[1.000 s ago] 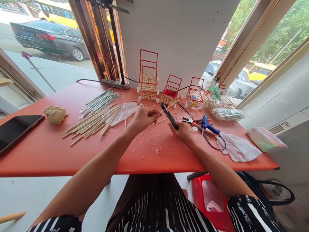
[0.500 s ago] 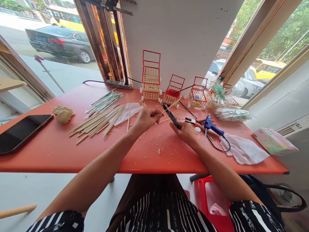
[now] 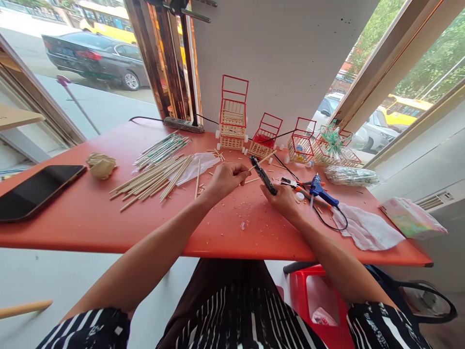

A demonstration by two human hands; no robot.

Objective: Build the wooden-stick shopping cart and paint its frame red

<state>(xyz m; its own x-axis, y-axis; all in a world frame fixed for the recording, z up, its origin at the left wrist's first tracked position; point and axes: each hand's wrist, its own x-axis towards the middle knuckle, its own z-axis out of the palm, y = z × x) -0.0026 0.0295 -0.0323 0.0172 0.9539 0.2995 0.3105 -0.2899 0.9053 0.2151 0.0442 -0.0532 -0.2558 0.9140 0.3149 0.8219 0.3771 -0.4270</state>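
My left hand point(image 3: 231, 180) pinches a thin wooden stick point(image 3: 268, 157) that points up and to the right. Closed around a long black metal hand tool point(image 3: 264, 177) is my right hand point(image 3: 283, 199); the tool's exact kind is hard to make out. The stick crosses the tool near its far end, and whether it sits between jaws cannot be seen. Left of my hands lies a fan of loose wooden sticks point(image 3: 150, 183), with a bundle of sticks in printed wrappers point(image 3: 162, 150) behind it. Small chips and short stick pieces lie around both hands.
Several small stick-built carts, such as the tall one point(image 3: 233, 116), stand along the wall. A blue glue gun point(image 3: 321, 190), orange-handled pliers point(image 3: 293, 183) and a white cloth point(image 3: 365, 227) are at right. A phone point(image 3: 38, 191) and crumpled brown lump point(image 3: 101, 166) lie at left.
The camera view has turned slightly, so the table and its contents appear shifted a little to the right. Both hands keep nearly the same hold on the stick and the black tool.
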